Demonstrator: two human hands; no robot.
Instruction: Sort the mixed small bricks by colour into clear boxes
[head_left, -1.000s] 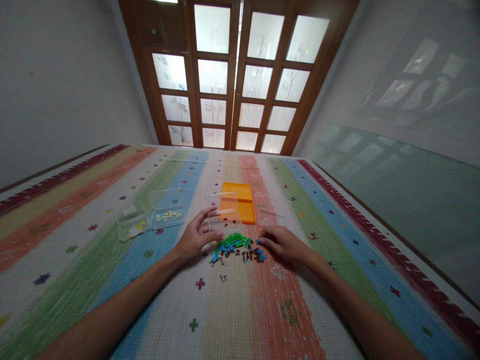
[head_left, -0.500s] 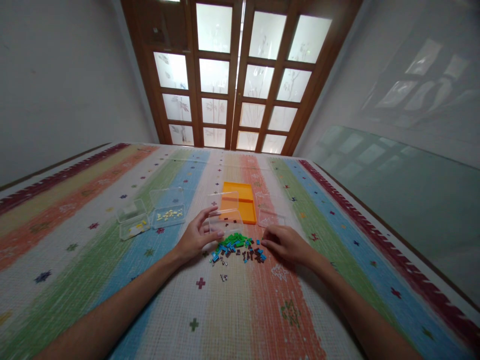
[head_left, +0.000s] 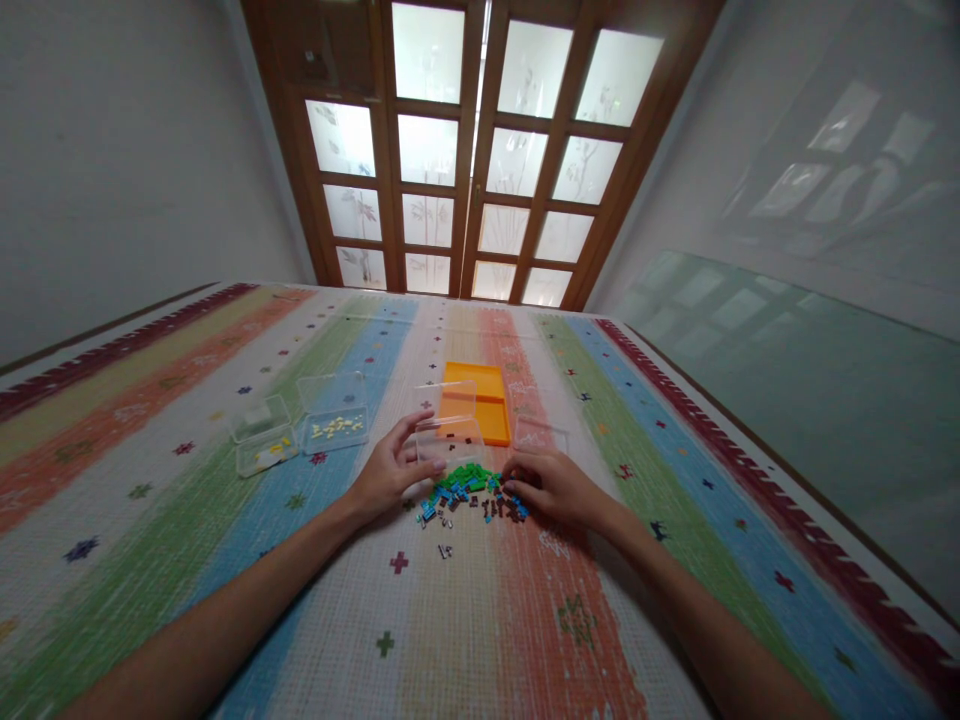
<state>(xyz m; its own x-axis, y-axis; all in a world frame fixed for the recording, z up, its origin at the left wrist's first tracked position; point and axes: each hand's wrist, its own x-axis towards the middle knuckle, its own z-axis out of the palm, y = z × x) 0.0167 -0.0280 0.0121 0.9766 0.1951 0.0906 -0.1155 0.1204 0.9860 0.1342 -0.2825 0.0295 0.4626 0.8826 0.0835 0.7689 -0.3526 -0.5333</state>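
Observation:
My left hand (head_left: 391,468) reaches round the left end of a small clear plastic box (head_left: 471,432), thumb on its near side and forefinger on its far side. A few dark pieces lie in this box, its lid tipped back. Just in front is a loose pile of tiny toy bricks: green bricks (head_left: 472,478) at the back, blue bricks (head_left: 450,492) on the left, brown bricks (head_left: 495,508) on the right. My right hand (head_left: 551,485) is at the pile's right edge, thumb and forefinger pinched together. Whatever is between those fingertips is too small to make out.
Behind the clear box lies an open orange case (head_left: 495,422). Another clear container (head_left: 544,432) is beyond my right hand. To the left are a clear box of pale yellow pieces (head_left: 336,428) and a smaller clear box (head_left: 268,455). Small grey pieces (head_left: 445,551) lie nearest me.
My right hand has moved left, in over the right edge of the brick pile. My left hand has stayed at the clear box.

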